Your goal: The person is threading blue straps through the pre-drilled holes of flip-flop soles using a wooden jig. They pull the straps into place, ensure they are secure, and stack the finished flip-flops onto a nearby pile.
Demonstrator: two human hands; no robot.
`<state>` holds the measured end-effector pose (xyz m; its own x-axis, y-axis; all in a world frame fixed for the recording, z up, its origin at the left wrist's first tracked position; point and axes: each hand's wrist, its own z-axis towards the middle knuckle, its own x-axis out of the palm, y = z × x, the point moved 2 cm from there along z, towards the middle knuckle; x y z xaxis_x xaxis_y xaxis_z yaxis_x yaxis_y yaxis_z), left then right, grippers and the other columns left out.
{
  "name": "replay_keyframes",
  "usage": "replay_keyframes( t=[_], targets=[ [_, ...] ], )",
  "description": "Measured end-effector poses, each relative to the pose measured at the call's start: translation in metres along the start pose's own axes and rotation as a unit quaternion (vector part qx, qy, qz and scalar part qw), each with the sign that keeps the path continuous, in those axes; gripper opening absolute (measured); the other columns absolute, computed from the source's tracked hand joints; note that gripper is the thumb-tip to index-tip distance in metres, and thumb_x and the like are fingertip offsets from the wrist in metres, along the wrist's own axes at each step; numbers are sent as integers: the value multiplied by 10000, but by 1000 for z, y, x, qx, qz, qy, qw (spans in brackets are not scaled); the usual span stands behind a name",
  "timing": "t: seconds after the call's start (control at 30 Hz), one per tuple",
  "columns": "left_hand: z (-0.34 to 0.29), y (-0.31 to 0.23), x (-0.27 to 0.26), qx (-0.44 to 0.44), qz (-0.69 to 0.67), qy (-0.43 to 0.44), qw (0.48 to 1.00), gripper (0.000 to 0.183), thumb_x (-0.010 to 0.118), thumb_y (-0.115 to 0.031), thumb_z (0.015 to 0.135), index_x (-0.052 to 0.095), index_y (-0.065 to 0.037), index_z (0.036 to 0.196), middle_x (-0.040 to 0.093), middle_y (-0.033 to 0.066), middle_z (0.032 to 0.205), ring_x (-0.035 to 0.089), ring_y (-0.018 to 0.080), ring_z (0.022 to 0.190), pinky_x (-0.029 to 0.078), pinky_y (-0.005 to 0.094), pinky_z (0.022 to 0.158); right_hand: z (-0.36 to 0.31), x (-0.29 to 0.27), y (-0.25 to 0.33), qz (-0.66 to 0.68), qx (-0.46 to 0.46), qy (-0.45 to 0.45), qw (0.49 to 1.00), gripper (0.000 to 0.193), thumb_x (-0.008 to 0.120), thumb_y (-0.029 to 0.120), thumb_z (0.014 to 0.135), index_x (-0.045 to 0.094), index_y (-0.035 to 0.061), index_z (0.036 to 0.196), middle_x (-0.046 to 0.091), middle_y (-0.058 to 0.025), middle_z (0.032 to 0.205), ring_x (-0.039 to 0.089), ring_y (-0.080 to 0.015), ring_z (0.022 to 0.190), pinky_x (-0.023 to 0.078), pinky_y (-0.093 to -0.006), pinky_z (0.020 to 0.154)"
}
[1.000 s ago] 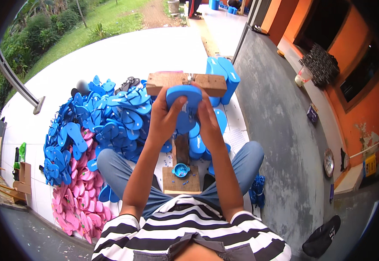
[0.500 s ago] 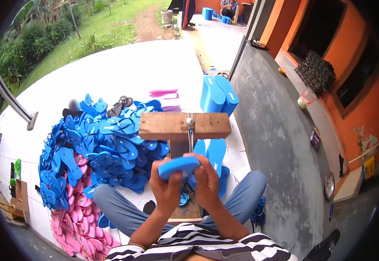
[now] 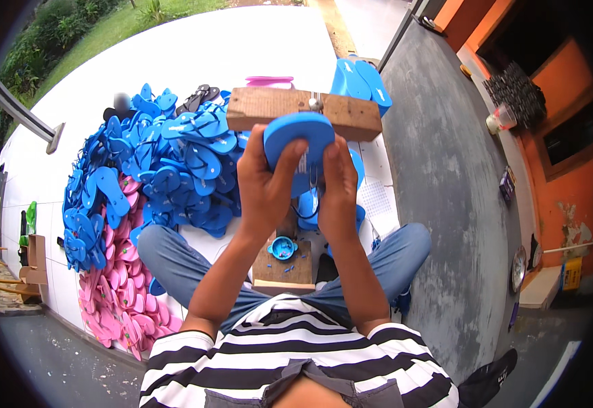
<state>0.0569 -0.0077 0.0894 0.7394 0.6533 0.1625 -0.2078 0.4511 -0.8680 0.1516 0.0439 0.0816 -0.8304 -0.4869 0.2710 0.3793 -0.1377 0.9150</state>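
Observation:
Both hands grip a blue flip-flop sole, raised in front of a wooden crossbar. My left hand has its fingers around the sole's left edge, with the thumb pressed on the face. On the right edge, my right hand is closed around it. A round metal fitting sits on the crossbar just beyond the sole, and thin metal prongs show by the sole's lower part. Below, a small blue bowl with little bits in it rests on a wooden board between my legs.
A large heap of blue flip-flops covers the floor at left, with pink flip-flops nearer me. Stacked blue soles stand behind the crossbar. A printed sheet lies at right, beside a grey ledge.
The sole has gone from nearly edge-on to face toward me, held up against the crossbar. Both hands have moved up and away from me. The view has tipped down, exposing the small bowl.

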Motion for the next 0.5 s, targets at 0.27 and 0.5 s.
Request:
replay_keyframes(
  t=[0.27, 0.5],
  targets=[
    [-78, -28, -10, 203, 93, -30, 974, 260, 724, -164, 870, 581, -39, 1047, 638, 75, 816, 572, 160, 702, 476, 313, 649, -157, -38, 32, -155, -245, 66, 955, 307, 503, 209, 1020, 565, -1, 1235, 642, -108, 1023, 601, -222, 823, 497, -344, 790],
    [-103, -61, -43, 343, 60, 145, 926, 313, 788, -212, 682, 643, -173, 957, 675, 44, 936, 588, 207, 814, 442, 356, 699, -131, -32, 27, -213, -204, 136, 946, 469, 761, 93, 812, 560, 24, 1230, 628, -155, 1156, 619, -347, 1138, 441, -495, 1052]
  ],
)
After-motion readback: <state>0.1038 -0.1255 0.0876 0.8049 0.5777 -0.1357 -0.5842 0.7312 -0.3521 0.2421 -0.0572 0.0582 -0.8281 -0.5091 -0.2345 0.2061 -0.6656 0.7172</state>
